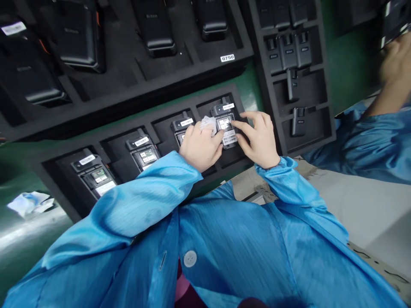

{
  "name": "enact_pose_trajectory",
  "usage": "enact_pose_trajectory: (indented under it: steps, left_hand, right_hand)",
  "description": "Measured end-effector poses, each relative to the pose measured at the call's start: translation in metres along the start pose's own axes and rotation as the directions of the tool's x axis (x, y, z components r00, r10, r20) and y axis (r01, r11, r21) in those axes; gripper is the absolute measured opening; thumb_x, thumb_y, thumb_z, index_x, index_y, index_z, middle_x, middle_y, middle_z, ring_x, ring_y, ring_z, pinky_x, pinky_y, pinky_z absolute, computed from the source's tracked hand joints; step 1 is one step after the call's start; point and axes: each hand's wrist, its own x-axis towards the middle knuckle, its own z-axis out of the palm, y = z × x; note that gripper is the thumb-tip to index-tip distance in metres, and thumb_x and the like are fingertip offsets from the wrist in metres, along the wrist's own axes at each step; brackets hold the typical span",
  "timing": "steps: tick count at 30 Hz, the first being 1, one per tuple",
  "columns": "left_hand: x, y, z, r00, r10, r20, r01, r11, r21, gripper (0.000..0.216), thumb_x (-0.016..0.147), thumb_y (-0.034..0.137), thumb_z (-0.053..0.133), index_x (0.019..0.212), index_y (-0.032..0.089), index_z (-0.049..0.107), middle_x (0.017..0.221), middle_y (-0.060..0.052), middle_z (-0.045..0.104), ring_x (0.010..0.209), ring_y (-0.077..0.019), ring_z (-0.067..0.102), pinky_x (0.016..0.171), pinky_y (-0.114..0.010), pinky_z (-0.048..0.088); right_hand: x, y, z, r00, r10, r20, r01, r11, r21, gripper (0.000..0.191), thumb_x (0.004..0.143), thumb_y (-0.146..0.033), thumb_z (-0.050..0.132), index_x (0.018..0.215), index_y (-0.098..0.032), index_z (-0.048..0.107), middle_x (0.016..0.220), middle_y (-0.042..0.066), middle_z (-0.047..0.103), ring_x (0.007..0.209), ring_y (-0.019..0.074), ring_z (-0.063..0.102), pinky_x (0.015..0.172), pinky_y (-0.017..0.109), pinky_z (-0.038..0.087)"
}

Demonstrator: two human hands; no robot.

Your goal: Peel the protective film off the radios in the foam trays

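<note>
A black handheld device (227,137) with a short stub on top lies in the rightmost compartment of a black foam tray (120,128), its back recess uncovered and white labels showing. My left hand (202,147) is closed at its left side, with a crumpled, whitish translucent plastic piece (209,124) at the fingers. My right hand (259,139) is on the other side, fingers curved and apart. Its index fingertip reaches the recess edge; whether it pinches anything small is not visible. Similar opened devices, one a device (143,152) near my left sleeve, lie in the other compartments.
Behind is a larger foam tray (192,64) with several black devices, labelled 0750. To the right, another tray (326,85) holds several black battery-like packs (289,50). A co-worker's hand (398,60) is at far right. Crumpled plastic (30,203) lies on the green surface at left.
</note>
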Motion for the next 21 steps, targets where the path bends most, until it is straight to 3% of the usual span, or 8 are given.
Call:
enact_pose_trajectory:
  steps: [8,16,21]
  left_hand:
    - [0.007,0.000,-0.001,0.998,-0.070,0.001,0.070,0.997,0.023,0.054,0.094,0.037,0.042,0.143,0.014,0.046,0.124,-0.023,0.056,0.117,-0.0407,0.050,0.092,-0.052,0.038]
    - [0.011,0.003,0.004,0.999,-0.039,-0.004,0.039,0.998,0.041,0.056,0.094,0.034,0.041,0.142,0.006,0.044,0.125,-0.027,0.056,0.113,-0.0423,0.051,0.086,-0.051,0.037]
    - [0.016,0.002,0.004,0.999,-0.037,-0.004,0.037,0.999,0.040,0.050,0.094,0.033,0.042,0.135,0.006,0.050,0.123,-0.026,0.058,0.111,-0.0404,0.052,0.085,-0.050,0.037]
  right_hand:
    - [0.004,-0.006,0.008,0.998,0.041,0.055,-0.037,0.996,-0.086,0.051,0.094,-0.050,0.046,0.139,-0.028,0.050,0.149,0.010,0.039,0.135,0.0346,0.033,0.109,0.053,0.033]
    - [-0.010,-0.009,0.011,0.997,0.072,-0.040,-0.074,0.996,-0.050,0.045,0.095,-0.048,0.044,0.135,-0.027,0.055,0.148,0.008,0.041,0.137,0.0312,0.032,0.114,0.050,0.031]
    - [-0.018,-0.008,0.012,0.998,0.065,0.006,-0.064,0.996,-0.054,0.043,0.096,-0.048,0.044,0.132,-0.030,0.056,0.149,0.007,0.042,0.136,0.0324,0.033,0.111,0.053,0.033]
